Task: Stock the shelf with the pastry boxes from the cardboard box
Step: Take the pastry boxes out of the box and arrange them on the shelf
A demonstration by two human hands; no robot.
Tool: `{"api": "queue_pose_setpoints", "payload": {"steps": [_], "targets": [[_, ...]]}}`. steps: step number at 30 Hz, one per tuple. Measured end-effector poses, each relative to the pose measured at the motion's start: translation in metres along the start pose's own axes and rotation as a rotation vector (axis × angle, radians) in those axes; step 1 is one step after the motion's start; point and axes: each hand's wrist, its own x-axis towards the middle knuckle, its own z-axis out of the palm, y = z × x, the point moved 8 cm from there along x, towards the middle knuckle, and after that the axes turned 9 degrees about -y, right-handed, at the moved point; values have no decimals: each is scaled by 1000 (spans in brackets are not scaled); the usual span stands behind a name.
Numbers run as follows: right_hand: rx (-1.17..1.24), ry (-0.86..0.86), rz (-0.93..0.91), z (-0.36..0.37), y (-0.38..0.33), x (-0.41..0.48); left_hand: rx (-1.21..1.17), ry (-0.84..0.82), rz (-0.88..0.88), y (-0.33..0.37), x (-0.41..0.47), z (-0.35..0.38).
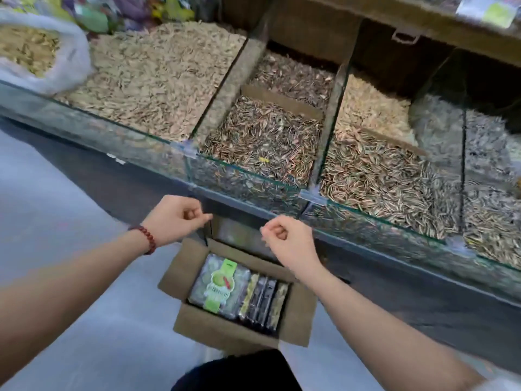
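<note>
An open cardboard box (pixel 197 331) stands on the floor below me, against the counter's base. Inside it a clear pastry box with a green label (pixel 218 286) lies flat on the left. Several more pastry boxes (pixel 266 301) stand on edge at its right. My left hand (pixel 176 218), with a red bead bracelet on the wrist, hovers above the box's far left flap, fingers loosely curled on nothing. Level with it, my right hand (pixel 286 239) hangs above the far right side, also loosely curled and holding nothing. Neither hand touches the box.
A glass-fronted counter (pixel 248 176) runs across in front of me, with bins of pale seeds (pixel 158 77), striped sunflower seeds (pixel 267 139) and greyish seeds (pixel 485 176). A plastic bag of seeds (pixel 36 52) sits at the far left. A wooden shelf (pixel 423 24) hangs above, right. Grey floor lies to the left.
</note>
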Motion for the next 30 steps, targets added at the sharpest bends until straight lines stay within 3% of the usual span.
{"api": "queue_pose_setpoints", "payload": {"steps": [11,21,30], "targets": [[-158,-246,386,136,188,35,-165,-90,-564,-204,8,163],[-247,-378,609,219,342,70,-126,-139,-723,-318,23,303],[-45,-393,703,299,425,92,-195,-205,-828,-390,39,379]]}}
